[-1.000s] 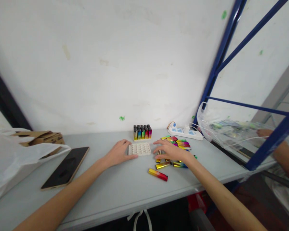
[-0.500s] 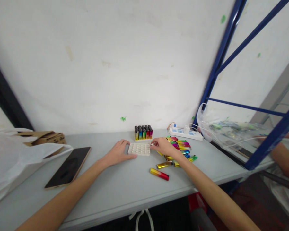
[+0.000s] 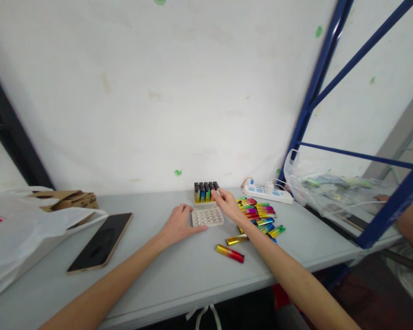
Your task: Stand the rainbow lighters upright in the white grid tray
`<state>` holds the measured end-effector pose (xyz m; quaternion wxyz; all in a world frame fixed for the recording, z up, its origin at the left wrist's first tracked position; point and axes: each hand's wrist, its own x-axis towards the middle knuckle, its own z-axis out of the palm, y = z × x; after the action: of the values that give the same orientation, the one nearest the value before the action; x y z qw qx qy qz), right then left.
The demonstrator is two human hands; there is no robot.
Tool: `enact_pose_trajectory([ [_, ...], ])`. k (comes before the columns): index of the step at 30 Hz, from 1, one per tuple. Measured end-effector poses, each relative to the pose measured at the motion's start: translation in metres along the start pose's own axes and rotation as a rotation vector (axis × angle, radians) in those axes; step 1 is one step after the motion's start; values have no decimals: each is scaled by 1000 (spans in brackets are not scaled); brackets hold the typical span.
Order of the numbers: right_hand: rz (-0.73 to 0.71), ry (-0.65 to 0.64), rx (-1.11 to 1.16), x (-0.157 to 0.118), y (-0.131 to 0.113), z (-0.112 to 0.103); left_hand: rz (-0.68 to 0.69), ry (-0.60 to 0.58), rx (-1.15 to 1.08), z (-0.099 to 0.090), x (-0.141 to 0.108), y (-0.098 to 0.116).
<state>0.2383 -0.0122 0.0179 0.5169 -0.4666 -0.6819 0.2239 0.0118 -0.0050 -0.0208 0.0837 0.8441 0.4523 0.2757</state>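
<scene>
My left hand (image 3: 179, 224) curves round the left end of a white tray with rows of small round hollows (image 3: 208, 217), thumb along its front edge and fingers at the back corner. Just behind this tray, upright lighters with black tops and shiny coloured bodies (image 3: 202, 194) stand in rows in a similar pale tray. My right hand (image 3: 229, 205) is at the right end of these standing lighters with its fingers drawn together. What lies between those fingertips is hidden. A pile of loose metallic lighters (image 3: 258, 213) lies right of the hand, and one yellow-red lighter (image 3: 230, 253) lies nearer the front.
On the left are a dark phone (image 3: 101, 242), a white plastic bag (image 3: 10, 233) and folded cardboard (image 3: 70, 200). A power strip (image 3: 270, 192) with cables lies at the back right, by a blue metal frame (image 3: 304, 110). Beyond it shows another person's arm (image 3: 411, 224).
My right hand has gone from the hollowed tray's right edge back to the standing lighters. The tray has shifted slightly right, along with my left hand. The view has tilted a little.
</scene>
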Motion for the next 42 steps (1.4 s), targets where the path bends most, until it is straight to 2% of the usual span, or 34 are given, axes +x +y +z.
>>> enact_pose_trajectory([
  [5,98,101,-180,-10,7,4,48,-72,-76,-4,-3,4],
  [8,99,144,-228,-12,5,4,86,-110,-120,-11,-4,2],
  [17,16,100,-209,-17,2,3,77,-125,-171,-15,-5,3],
  [24,29,98,-254,-19,1,4,81,-128,-157,-16,-5,4],
  [27,35,69,-257,-19,1,5,76,-124,-148,-16,-4,4],
  [31,-38,14,-251,-19,-1,5,80,-120,-160,-16,-4,5],
  [35,-92,-99,-281,-18,1,4,86,-115,-200,-14,-2,3],
  [39,-224,-124,-391,-16,2,3,69,-112,-251,-11,-1,-1],
  [42,-218,-156,-455,-15,0,5,66,-105,-277,-9,0,-1],
])
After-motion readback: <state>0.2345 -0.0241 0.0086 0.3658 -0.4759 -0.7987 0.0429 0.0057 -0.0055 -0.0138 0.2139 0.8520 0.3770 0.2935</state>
